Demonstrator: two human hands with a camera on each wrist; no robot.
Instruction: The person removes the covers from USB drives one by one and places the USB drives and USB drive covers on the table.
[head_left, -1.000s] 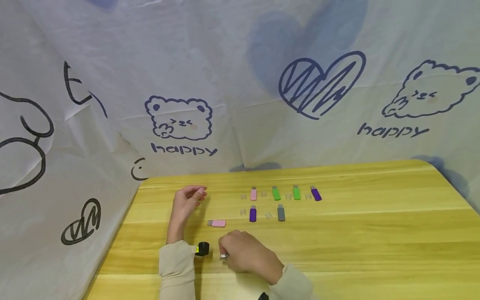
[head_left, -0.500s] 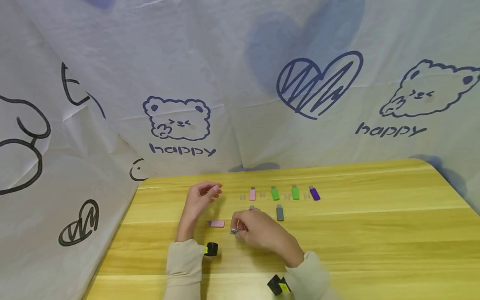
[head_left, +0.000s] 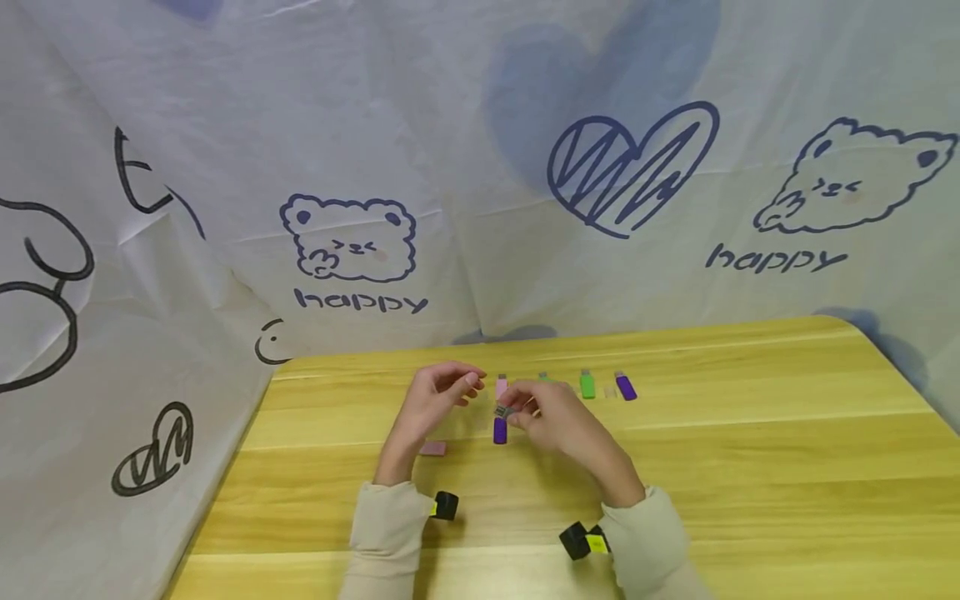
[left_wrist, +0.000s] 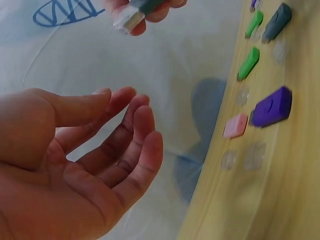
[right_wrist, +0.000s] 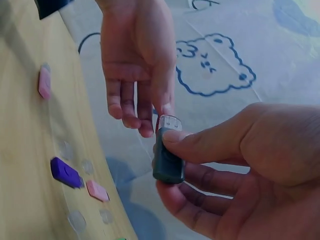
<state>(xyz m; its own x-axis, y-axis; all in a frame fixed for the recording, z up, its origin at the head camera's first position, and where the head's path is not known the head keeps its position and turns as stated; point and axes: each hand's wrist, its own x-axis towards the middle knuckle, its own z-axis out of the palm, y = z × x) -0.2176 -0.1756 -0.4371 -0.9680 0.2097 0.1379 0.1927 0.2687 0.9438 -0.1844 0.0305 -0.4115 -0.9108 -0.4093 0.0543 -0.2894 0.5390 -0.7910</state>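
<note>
My right hand [head_left: 558, 421] pinches a dark grey USB flash drive [right_wrist: 169, 157] between thumb and fingers. A clear cap [right_wrist: 170, 121] covers its metal plug, which points toward my left hand [head_left: 438, 402]. That left hand holds nothing; its fingers are relaxed and slightly bent, close to the drive's capped end but apart from it in the left wrist view. Below the hands on the table lies a purple flash drive [head_left: 500, 431]. A pink flash drive [head_left: 432, 448] lies beside my left forearm, partly hidden by it.
On the wooden table [head_left: 750, 467], more uncapped drives lie in rows: pink [right_wrist: 98, 190], green [head_left: 587, 384], purple [head_left: 626, 386] and grey [left_wrist: 277, 22]. Loose clear caps [left_wrist: 255, 156] lie among them. A printed cloth [head_left: 480, 167] hangs behind the table.
My right hand has lifted the grey flash drive up and away from the near part of the table. My left hand has moved right, so the two hands are now close together.
</note>
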